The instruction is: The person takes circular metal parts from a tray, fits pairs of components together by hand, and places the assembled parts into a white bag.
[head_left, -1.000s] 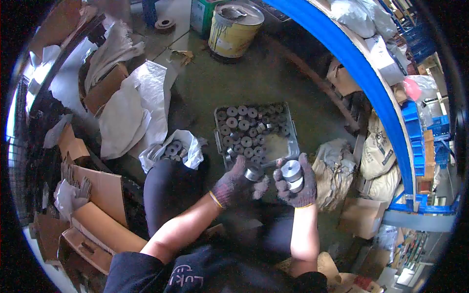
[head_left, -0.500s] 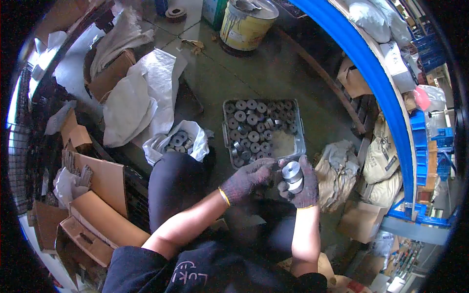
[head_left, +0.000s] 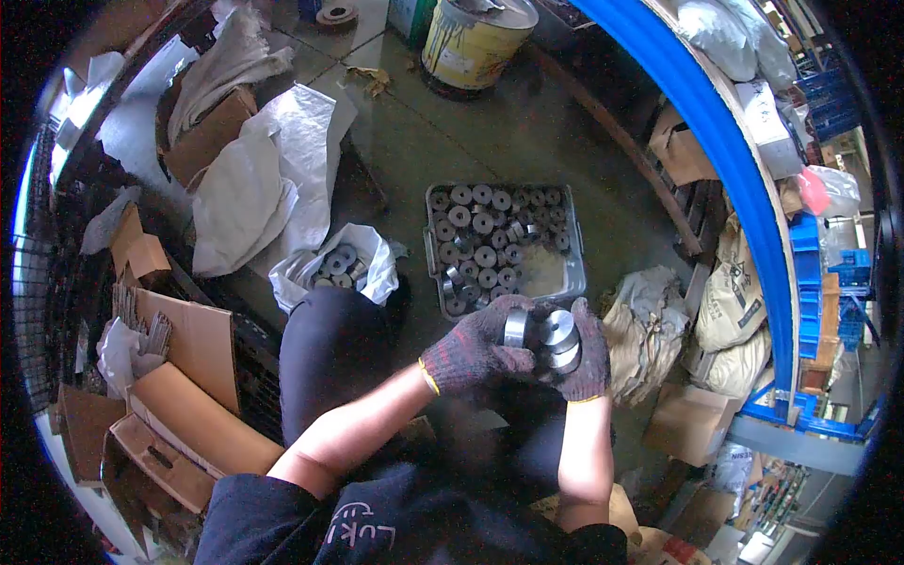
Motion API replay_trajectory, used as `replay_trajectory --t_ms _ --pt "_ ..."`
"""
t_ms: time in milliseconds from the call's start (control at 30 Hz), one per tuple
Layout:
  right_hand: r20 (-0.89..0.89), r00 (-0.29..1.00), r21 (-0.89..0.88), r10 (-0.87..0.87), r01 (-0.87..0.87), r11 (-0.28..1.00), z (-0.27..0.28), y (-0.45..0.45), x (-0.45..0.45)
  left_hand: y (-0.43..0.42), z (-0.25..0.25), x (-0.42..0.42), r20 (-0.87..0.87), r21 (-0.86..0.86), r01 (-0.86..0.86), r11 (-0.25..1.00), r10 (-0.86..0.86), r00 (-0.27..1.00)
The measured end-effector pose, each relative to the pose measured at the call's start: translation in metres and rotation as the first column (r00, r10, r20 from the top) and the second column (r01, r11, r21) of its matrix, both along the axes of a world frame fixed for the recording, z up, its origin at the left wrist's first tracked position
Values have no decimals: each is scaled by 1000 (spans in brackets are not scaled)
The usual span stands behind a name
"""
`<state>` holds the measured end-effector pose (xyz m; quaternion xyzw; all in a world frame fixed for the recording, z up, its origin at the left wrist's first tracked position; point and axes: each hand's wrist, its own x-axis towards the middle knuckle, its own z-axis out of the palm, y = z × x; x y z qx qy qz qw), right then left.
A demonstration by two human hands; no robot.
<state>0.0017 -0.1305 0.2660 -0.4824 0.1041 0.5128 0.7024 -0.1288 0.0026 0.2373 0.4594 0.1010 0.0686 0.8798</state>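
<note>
Both my hands wear dark knitted gloves with yellow cuffs, close together in front of my lap. My left hand [head_left: 474, 347] grips one metal ring [head_left: 515, 328] on edge, its shiny rim facing me. A short stack of metal rings [head_left: 558, 331] rests in my right hand [head_left: 589, 353], fingers wrapped round it; the top ring shows a centre hole. Just beyond my hands, a grey plastic bin [head_left: 576, 247] holds many similar rings [head_left: 484, 223], with part of its bottom bare at the right. More rings [head_left: 341, 263] lie in a white bag [head_left: 379, 266] by my left knee.
White sacks [head_left: 247, 202] and cardboard boxes [head_left: 193, 414] lie at left. A yellow bucket [head_left: 474, 47] stands beyond the bin. Crumpled sacking [head_left: 648, 325] lies right of my hands, and a blue curved beam [head_left: 702, 104] runs along the right.
My left hand has moved slightly right, against my right hand, and a ring now shows upright in its fingers. My right hand keeps its stack, turned slightly.
</note>
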Motion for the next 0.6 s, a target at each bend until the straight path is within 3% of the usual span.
replay_trajectory --t_ms 167,267,333,433,533,600 --pt "-19 999 -33 -27 27 999 2 0 -1 0 0 2 -6 19 -11 1000 11 1000" --pt "-3 999 -41 54 -54 998 -1 -6 2 -3 -8 3 1 48 -21 999 21 1000" --pt "82 988 -108 128 -119 987 -1 -6 2 -4 -11 2 -12 64 -26 998 27 1000" --pt "186 972 -42 143 -138 990 -2 -2 -2 -4 -6 0 -79 79 -20 997 26 997" --pt "165 985 -81 57 -44 996 5 0 -4 -7 -3 -2 -38 46 -49 998 51 998" --pt "160 986 -80 53 -40 996 0 -5 -4 -9 0 1 64 154 -91 984 82 995"
